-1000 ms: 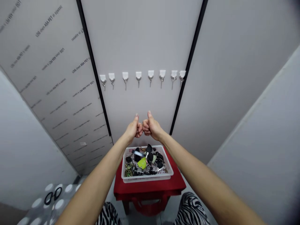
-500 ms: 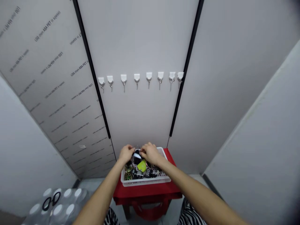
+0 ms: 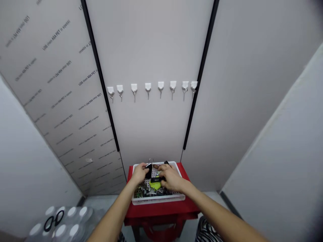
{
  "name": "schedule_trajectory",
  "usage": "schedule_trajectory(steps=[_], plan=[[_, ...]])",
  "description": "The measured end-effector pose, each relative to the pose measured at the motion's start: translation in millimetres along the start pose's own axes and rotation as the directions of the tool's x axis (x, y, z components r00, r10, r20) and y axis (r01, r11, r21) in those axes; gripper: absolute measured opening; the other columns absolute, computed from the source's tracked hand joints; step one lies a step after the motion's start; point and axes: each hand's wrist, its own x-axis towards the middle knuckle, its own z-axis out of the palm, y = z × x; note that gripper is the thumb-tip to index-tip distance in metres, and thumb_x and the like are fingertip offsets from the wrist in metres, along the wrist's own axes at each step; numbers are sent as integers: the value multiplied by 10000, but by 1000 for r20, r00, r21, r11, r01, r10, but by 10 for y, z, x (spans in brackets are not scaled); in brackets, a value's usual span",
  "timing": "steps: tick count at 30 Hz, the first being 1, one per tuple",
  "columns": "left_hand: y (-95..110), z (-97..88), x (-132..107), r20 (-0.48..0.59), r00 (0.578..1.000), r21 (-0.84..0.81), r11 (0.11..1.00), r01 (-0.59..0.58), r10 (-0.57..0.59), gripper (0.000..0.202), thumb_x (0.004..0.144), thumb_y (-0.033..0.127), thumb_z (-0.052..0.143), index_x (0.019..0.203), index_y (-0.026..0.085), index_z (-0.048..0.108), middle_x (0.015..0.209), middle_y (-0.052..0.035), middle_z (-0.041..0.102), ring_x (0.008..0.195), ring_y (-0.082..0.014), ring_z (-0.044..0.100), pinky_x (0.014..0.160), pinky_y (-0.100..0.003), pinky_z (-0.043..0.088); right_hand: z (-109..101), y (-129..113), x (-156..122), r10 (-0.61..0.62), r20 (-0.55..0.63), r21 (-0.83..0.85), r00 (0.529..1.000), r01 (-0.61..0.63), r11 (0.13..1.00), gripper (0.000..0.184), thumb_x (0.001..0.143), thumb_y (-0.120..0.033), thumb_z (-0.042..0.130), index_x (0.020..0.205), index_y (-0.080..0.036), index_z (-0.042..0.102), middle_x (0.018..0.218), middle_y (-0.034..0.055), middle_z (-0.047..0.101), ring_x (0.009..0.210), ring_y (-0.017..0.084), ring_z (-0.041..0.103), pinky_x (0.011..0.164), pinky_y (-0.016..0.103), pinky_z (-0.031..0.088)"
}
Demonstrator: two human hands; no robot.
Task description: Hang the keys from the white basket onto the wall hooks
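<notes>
1. My left hand (image 3: pixel 138 173): over the left part of the basket (image 3: pixel 158 201). Grip pinched on a flat black case (image 3: pixel 148 172), thumb and fingers at its left side, the case tilted.
2. A thin metal ring (image 3: pixel 151 160) shows just above the case, near the basket's back rim.
3. My right hand (image 3: pixel 173 178): right half of the basket, palm down, fingers bent. A black bar (image 3: pixel 156 179) with small pale marking lies at the fingertips; I cannot tell whether this grip has hold of it or only touches.
4. Lime-green piece (image 3: pixel 155 185): just under the bar, partly covered by it.
5. Greenish coil (image 3: pixel 138 193): front left corner of the basket, amid small dark and metallic bits too jumbled to name.
6. Basket: white, perforated, standing on a low desk (image 3: pixel 161 210) covered in red.
7. Wall ahead: eight white-backed metal hooks (image 3: pixel 148 88) in one row, well above my hands.
8. Lower left: a pack of white-capped bottles (image 3: pixel 60 230), black handle (image 3: pixel 53 220) on top.
</notes>
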Motion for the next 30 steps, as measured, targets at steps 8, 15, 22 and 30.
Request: schedule_trajectory(steps=[8, 15, 22, 30], plan=[[476, -278, -196, 71, 992, -479, 876, -53, 100, 126, 556, 218, 475, 661, 151, 456, 499, 63, 454, 442, -50, 405, 461, -169, 315, -162, -127, 113, 184, -107, 446, 977, -118, 887, 410, 719, -383, 260, 633, -152, 588, 714, 56, 582, 785, 164, 476, 760, 315, 268], [580, -315, -372, 116, 965, -359, 916, -180, 235, 109, 558, 194, 463, 651, 146, 491, 572, 34, 505, 548, -75, 439, 539, -181, 330, -242, -293, 418, 303, 211, 970, 929, -238, 54, 509, 693, -517, 209, 740, -123, 528, 554, 23, 527, 450, 64, 450, 496, 207, 350], [495, -439, -440, 94, 983, -418, 902, -107, 161, 138, 560, 198, 451, 683, 151, 491, 554, 43, 501, 520, -73, 435, 511, -178, 323, -464, -425, 593, 414, 17, 982, 910, -92, 162, 216, 611, -326, 481, 657, -115, 492, 556, -6, 506, 415, 35, 396, 365, 148, 250], [426, -568, -385, -16, 991, -515, 848, -125, 137, 207, 537, 248, 508, 717, 146, 530, 631, 11, 565, 575, -97, 487, 576, -204, 358, -759, -700, 835, 352, -74, 943, 933, -49, 328, 192, 665, -281, 399, 650, -109, 483, 494, -20, 486, 359, 26, 360, 358, 159, 257]])
